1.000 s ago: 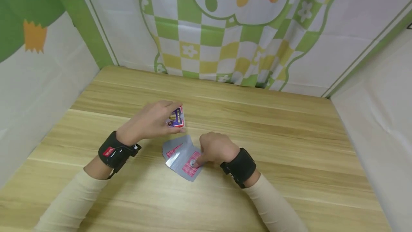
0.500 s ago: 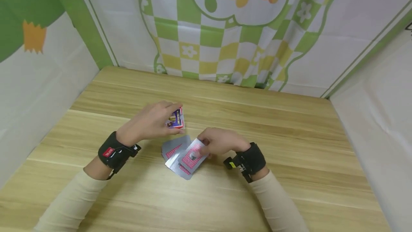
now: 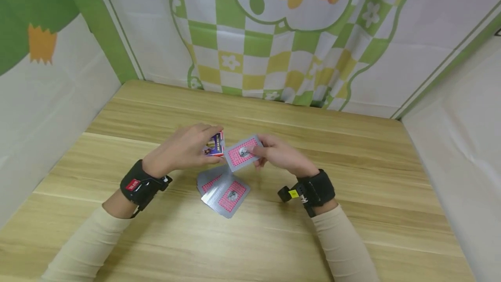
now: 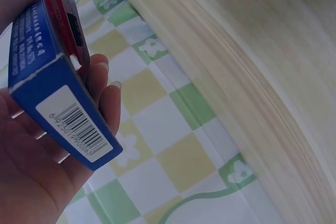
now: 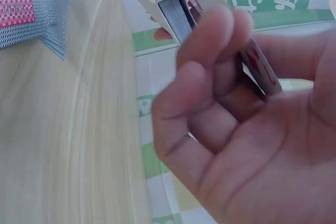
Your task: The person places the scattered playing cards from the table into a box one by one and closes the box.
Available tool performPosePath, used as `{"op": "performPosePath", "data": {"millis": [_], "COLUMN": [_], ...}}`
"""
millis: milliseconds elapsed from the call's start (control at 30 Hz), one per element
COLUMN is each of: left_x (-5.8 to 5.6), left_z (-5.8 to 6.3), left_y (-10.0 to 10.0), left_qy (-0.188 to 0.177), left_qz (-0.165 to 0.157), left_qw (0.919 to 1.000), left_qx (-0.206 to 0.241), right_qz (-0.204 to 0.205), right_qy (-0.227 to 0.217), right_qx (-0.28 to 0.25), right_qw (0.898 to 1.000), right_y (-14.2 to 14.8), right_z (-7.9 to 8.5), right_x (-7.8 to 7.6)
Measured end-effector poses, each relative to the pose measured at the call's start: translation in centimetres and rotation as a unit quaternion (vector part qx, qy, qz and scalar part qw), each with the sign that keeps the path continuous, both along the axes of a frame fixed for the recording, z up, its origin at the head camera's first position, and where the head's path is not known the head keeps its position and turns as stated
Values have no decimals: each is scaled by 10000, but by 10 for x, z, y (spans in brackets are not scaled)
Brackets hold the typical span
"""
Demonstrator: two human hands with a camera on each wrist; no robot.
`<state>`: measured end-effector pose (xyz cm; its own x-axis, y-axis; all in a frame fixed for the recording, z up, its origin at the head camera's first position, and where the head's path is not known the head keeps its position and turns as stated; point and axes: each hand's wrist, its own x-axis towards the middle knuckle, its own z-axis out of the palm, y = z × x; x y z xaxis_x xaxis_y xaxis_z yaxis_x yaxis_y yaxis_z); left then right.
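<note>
My left hand [image 3: 180, 149] grips a playing card box [image 3: 214, 145] with a red and purple front. In the left wrist view the box's blue end [image 4: 73, 124] carries a barcode. The right wrist view shows its opened end, with a stack of cards [image 5: 176, 17] inside. Between thumb and fingers my right hand [image 3: 283, 156] pinches a playing card [image 3: 236, 156], red checkered back up, close beside the box's open end. Red marks show on the card's face [image 5: 258, 66]. Below both hands a spread pile of cards [image 3: 232, 197] lies face down on the table.
The wooden table [image 3: 352, 177] runs back to a green, yellow and white checkered curtain [image 3: 256, 55]. White cloth walls [image 3: 462, 99] border it left and right. Black camera straps [image 3: 318, 188] sit on the wrists.
My right hand has lifted a card off the pile and carried it up and away to the box, turning it on the way. My left hand and the box have barely moved.
</note>
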<state>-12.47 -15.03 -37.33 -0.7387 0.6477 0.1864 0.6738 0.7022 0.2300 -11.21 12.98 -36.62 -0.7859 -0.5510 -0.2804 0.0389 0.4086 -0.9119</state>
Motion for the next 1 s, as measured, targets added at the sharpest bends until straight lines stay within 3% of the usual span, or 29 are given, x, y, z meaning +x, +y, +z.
{"op": "performPosePath", "data": {"millis": [367, 567, 800, 1000], "left_x": [8, 9, 9, 7], "left_z": [6, 5, 3, 2], "left_y": [8, 8, 7, 6], "left_qy": [-280, -292, -171, -146], "left_qz": [-316, -248, -226, -137], "left_qw": [9991, 9992, 9996, 9996], "left_qx": [108, 145, 96, 183], "right_qz": [-614, -1147, -472, -773], "right_qy": [-21, 155, -27, -252], "right_qx": [-324, -419, -534, -781], "right_qw": [9976, 9924, 9975, 9936], "right_y": [-7, -20, -34, -25], "right_z": [-8, -14, -20, -16], "right_x": [-3, 1, 5, 2]}}
